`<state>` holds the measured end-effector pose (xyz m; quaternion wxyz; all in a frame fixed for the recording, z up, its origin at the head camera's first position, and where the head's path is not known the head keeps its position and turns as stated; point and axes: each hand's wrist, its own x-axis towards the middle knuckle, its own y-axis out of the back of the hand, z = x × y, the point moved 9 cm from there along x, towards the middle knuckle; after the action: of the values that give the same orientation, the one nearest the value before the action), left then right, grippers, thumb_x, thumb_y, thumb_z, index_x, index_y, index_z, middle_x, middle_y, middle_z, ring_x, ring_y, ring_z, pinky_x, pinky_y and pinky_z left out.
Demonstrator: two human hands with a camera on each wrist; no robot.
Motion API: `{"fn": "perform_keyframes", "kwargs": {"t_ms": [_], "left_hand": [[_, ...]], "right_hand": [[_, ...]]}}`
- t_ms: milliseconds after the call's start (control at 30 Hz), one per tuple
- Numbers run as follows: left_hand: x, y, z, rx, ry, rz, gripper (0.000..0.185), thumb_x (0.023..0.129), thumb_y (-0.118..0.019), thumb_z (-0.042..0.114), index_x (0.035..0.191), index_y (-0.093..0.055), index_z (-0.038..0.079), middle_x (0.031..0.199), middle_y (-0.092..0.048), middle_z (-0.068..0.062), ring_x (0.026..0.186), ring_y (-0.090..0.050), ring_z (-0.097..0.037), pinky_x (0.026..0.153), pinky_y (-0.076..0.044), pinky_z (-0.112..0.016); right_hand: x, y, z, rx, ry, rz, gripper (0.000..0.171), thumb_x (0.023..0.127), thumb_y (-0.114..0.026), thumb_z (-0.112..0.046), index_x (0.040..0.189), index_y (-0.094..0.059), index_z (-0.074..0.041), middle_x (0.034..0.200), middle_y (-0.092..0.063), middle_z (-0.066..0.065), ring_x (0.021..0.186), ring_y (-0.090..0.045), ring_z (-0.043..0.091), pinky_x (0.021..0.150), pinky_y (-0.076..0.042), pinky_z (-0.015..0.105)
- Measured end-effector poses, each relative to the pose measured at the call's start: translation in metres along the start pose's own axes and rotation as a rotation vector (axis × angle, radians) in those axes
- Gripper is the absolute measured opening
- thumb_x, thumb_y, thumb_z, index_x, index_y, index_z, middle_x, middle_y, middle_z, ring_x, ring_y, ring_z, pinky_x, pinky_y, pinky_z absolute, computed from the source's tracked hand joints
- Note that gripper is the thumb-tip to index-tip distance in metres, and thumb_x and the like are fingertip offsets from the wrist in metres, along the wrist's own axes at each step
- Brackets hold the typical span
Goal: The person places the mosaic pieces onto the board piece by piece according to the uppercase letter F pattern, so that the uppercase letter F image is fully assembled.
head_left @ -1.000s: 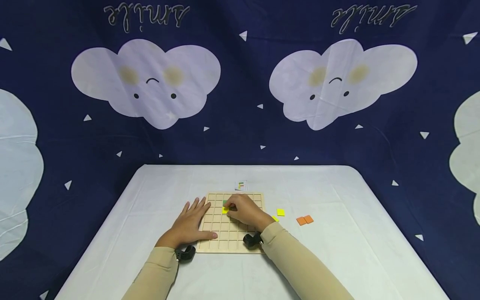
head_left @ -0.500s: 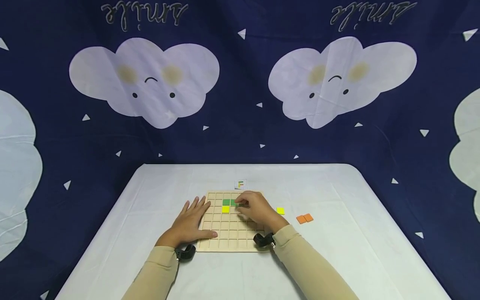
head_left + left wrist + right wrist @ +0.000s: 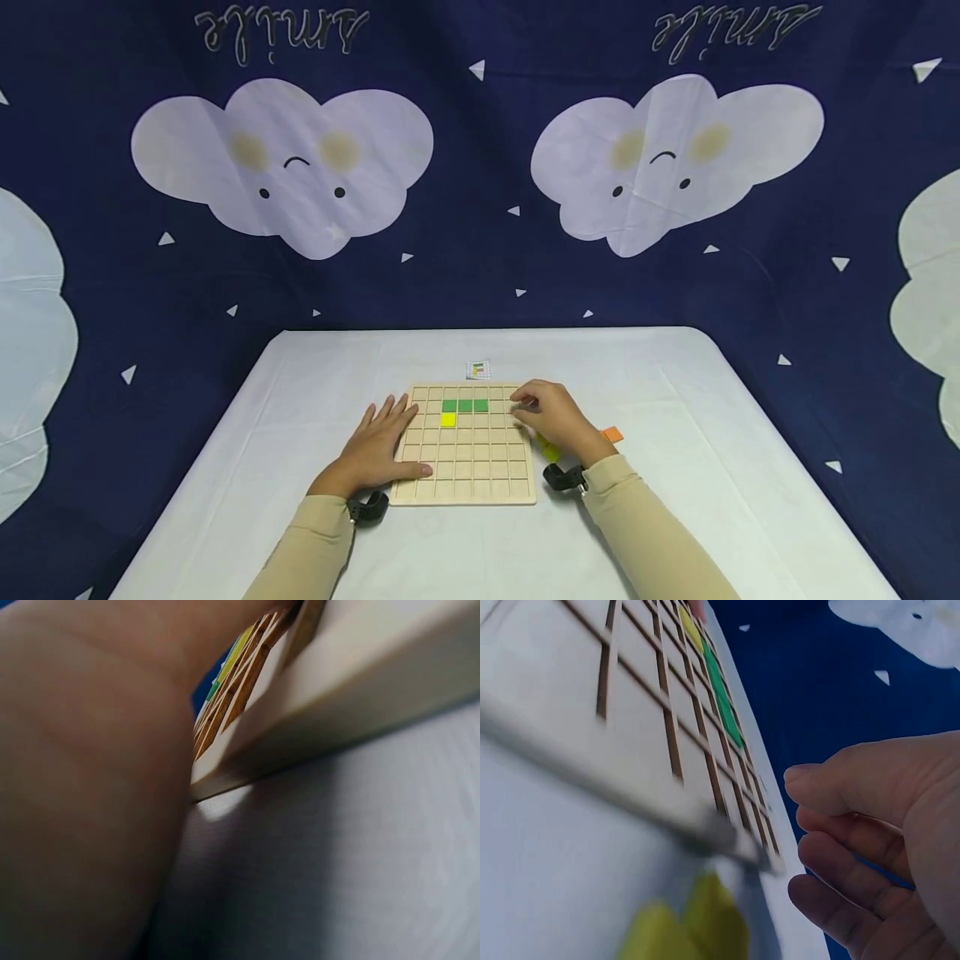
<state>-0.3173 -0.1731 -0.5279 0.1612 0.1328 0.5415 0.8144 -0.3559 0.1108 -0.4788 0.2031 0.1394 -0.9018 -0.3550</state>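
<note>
Risk — right hand [image 3: 551, 414], fingers loosely curled and holding nothing, could scatter the yellow tiles [image 3: 550, 451] beside the wooden grid board [image 3: 465, 479], which the left hand [image 3: 378, 446] pins with fingers spread flat — a slip there shifts the green tiles [image 3: 465, 405].

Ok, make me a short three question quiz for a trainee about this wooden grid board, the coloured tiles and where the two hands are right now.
1. True or false: the left hand lies flat on the left edge of the wooden grid board.
2. How many green tiles sit in a row on the board? A) one B) three C) five
3. Fill in: the single tile on the board under the left end of the green row is the ______ tile.

Key
1. True.
2. B, three side by side in the second row from the far edge.
3. Yellow. The right hand is at the board's right edge, fingers curled, and holds nothing that shows.
</note>
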Motion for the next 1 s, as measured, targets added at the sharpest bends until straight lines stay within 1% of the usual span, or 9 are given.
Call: {"fn": "perform_keyframes", "kwargs": {"t_ms": [100,233,433,567,733,900,1000], "left_hand": [[0.000,0.000,0.000,0.005,-0.001,0.002,0.122,0.076,-0.070,0.082,0.165,-0.035,0.006,0.172,-0.019,-0.016,0.159,-0.009,-0.037,0.126,-0.001,-0.056],[0.000,0.001,0.000,0.004,-0.002,0.005,0.122,0.076,-0.070,0.082,0.165,-0.035,0.006,0.172,-0.020,-0.016,0.159,-0.009,-0.037,0.126,-0.001,-0.056],[0.000,0.001,0.001,0.005,-0.003,0.009,0.122,0.076,-0.071,0.082,0.164,-0.035,0.006,0.172,-0.021,-0.017,0.158,-0.011,-0.037,0.126,-0.002,-0.056],[0.000,0.001,0.001,0.006,-0.008,0.009,0.122,0.076,-0.071,0.082,0.164,-0.035,0.005,0.172,-0.021,-0.017,0.158,-0.011,-0.038,0.126,-0.002,-0.056],[0.000,0.001,0.002,-0.001,-0.011,0.007,0.121,0.076,-0.071,0.081,0.164,-0.035,0.006,0.172,-0.021,-0.016,0.159,-0.010,-0.037,0.126,-0.002,-0.056],[0.000,0.001,0.001,-0.008,-0.008,0.016,0.122,0.075,-0.072,0.081,0.164,-0.036,0.005,0.172,-0.022,-0.017,0.158,-0.011,-0.037,0.126,-0.002,-0.056],[0.000,-0.001,0.001,-0.007,-0.004,0.018,0.122,0.075,-0.072,0.081,0.164,-0.037,0.005,0.171,-0.022,-0.018,0.158,-0.012,-0.038,0.126,-0.003,-0.057]], "right_hand": [[-0.006,0.009,0.010,-0.020,-0.024,0.019,0.020,0.091,-0.083,-0.003,0.111,-0.078,-0.004,0.107,-0.072,0.001,0.097,-0.067,0.019,0.088,-0.059,0.038],[-0.011,0.018,0.023,-0.056,-0.056,0.022,0.022,0.092,-0.083,-0.005,0.113,-0.078,-0.006,0.108,-0.072,-0.001,0.098,-0.067,0.019,0.089,-0.058,0.038],[-0.018,0.030,0.035,-0.069,-0.062,-0.008,0.027,0.089,-0.080,0.002,0.114,-0.078,-0.006,0.112,-0.072,0.000,0.102,-0.067,0.022,0.092,-0.057,0.042],[-0.024,0.033,0.043,-0.055,-0.068,-0.059,0.033,0.083,-0.077,0.007,0.113,-0.078,-0.008,0.115,-0.072,-0.001,0.108,-0.067,0.023,0.096,-0.056,0.045],[-0.032,0.034,0.051,-0.014,-0.067,-0.096,0.039,0.077,-0.080,0.010,0.111,-0.078,-0.008,0.116,-0.071,-0.001,0.111,-0.066,0.023,0.100,-0.054,0.046],[-0.037,0.037,0.054,-0.015,-0.048,-0.090,0.039,0.077,-0.084,0.009,0.112,-0.077,-0.007,0.115,-0.071,0.001,0.109,-0.066,0.024,0.100,-0.054,0.047],[-0.040,0.038,0.056,-0.011,-0.073,-0.086,0.038,0.078,-0.086,0.007,0.112,-0.077,-0.008,0.115,-0.071,0.000,0.109,-0.066,0.024,0.100,-0.054,0.048]]}}
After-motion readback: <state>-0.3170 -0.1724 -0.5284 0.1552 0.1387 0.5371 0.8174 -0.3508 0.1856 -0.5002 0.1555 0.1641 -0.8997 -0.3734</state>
